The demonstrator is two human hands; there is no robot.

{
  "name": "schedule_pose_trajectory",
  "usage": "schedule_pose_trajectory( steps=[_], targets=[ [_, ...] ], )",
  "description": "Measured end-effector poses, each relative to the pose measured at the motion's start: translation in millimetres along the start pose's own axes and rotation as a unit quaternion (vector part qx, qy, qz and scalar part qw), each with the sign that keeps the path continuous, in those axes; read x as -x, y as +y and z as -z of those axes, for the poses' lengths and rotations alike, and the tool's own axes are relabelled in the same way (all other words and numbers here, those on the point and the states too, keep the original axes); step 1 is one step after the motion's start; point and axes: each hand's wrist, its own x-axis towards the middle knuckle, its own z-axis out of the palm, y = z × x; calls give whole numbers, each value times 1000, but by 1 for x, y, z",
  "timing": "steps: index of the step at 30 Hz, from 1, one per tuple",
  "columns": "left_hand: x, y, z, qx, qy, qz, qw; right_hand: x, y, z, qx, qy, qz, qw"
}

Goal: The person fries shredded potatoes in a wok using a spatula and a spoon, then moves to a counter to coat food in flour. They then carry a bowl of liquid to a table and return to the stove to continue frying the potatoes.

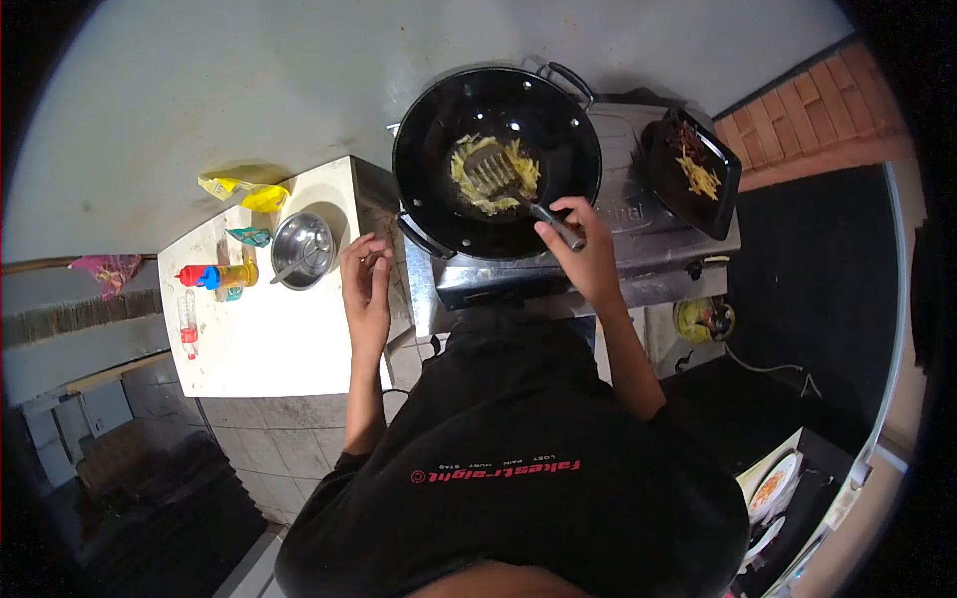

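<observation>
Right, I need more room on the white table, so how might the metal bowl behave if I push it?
The metal bowl looks thin-walled, so it's probably stiff and fairly light. Its shiny surface may feel slippery. The spoon leaning over its rim could swing or rattle.

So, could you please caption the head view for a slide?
Right hand holding a slotted spatula among yellowish strips in a wok.

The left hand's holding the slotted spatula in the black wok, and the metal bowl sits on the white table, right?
Not quite: the head view shows the right hand holding the slotted spatula in the black wok. The metal bowl is on the white table.
</observation>
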Motion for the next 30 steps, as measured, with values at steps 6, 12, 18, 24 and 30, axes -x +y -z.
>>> schedule_pose_trajectory(
  steps=[6, 12, 18, 24, 30],
  targets=[
    [16, 13, -5, -78, 57, -62, 993, 14, 26, 13, -168, -37, -125, 977],
    [25, 57, -12, -98, 51, -184, 977, 9, 27, 26, -164, -53, -193, 966],
    [23, 58, -34, 34, -66, -178, 981, 23, 41, 41, -151, -27, -211, 965],
    [23, 65, -60, 4, -112, -223, 968, 36, 48, 38, -281, -16, -145, 949],
    [46, 65, -63, 61, -52, -178, 981, 6, 5, 31, -322, -11, -3, 947]
  ],
)
